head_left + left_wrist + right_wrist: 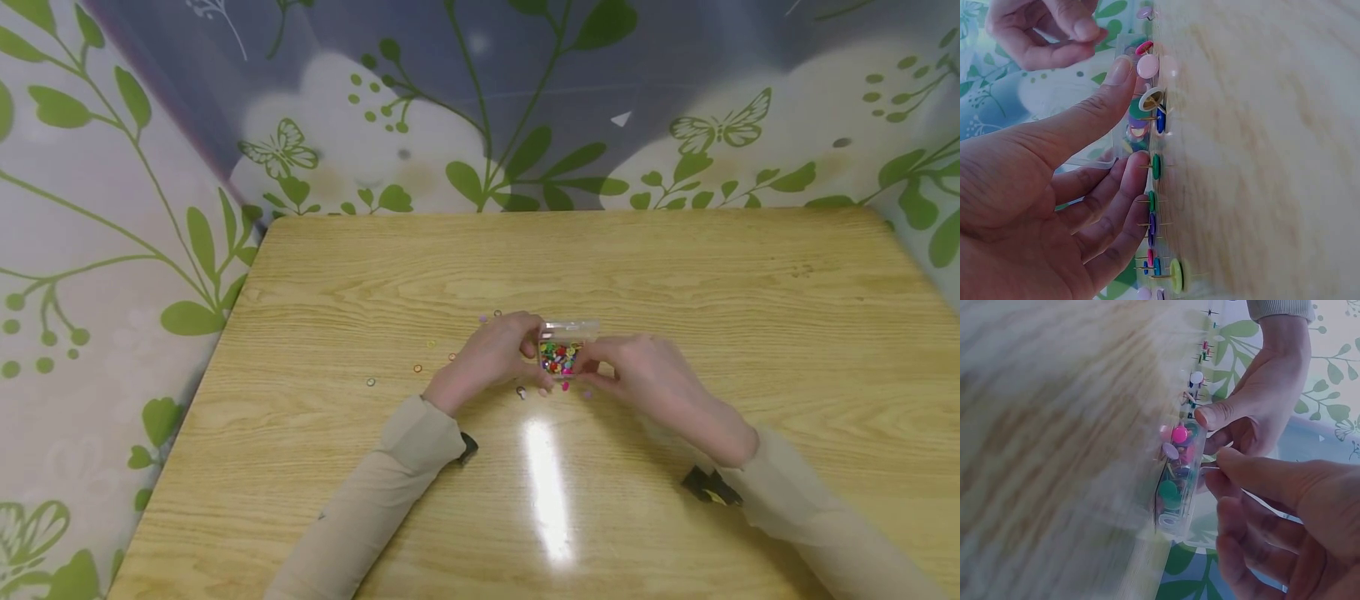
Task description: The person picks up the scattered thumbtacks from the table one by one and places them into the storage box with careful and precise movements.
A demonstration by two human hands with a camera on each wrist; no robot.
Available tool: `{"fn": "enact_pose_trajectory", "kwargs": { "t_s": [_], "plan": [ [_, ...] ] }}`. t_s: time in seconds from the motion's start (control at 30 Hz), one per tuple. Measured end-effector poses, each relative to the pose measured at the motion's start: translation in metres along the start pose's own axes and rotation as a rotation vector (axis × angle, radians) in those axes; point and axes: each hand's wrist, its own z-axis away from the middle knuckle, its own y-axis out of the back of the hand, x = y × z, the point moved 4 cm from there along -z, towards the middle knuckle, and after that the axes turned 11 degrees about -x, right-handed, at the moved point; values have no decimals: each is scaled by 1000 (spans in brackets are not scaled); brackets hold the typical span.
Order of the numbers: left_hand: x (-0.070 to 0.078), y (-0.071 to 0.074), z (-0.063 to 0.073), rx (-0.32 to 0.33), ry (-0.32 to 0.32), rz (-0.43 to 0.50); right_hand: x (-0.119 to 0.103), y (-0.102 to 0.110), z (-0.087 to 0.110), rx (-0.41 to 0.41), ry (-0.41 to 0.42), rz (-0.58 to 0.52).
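Observation:
A small clear plastic box (570, 327) full of colourful thumbtacks (558, 358) sits on the table with its lid raised. My left hand (491, 354) holds the box at its left side, thumb at the near wall and fingers behind. In the right wrist view, thumbtacks with green, pink and lilac heads show through the box wall (1186, 515). My right hand (648, 375) is over the box's right edge, its thumb and forefinger pinched together. A thin pin sticks out between these fingertips (1225, 457); the tack's head is mostly hidden.
Loose thumbtacks lie about the box: an orange one (417, 368), a green-rimmed one (371, 382), a pink one (566, 386) and several more, some with points up. The wooden table (675, 275) meets a leaf-patterned wall (420, 125) at the back.

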Motion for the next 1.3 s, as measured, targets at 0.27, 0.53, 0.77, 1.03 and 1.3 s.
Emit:
{"fn": "enact_pose_trajectory", "kwargs": {
  "t_s": [0.27, 0.53, 0.77, 1.03, 1.3],
  "plan": [
    [0, 0, 0, 2, -2, -12, 1, -7, 4, -121, 0, -5],
    [0, 0, 1, 3, -8, -16, -1, -8, 6, -172, -5, 26],
    [0, 0, 1, 4, -13, -12, 0, -11, 7, -174, -5, 7],
    [0, 0, 0, 9, -16, -31, -2, -3, 2, -89, 1, -16],
    [1, 0, 0, 9, -23, -37, 1, 0, -9, -33, -43, -14]
  ]
}}
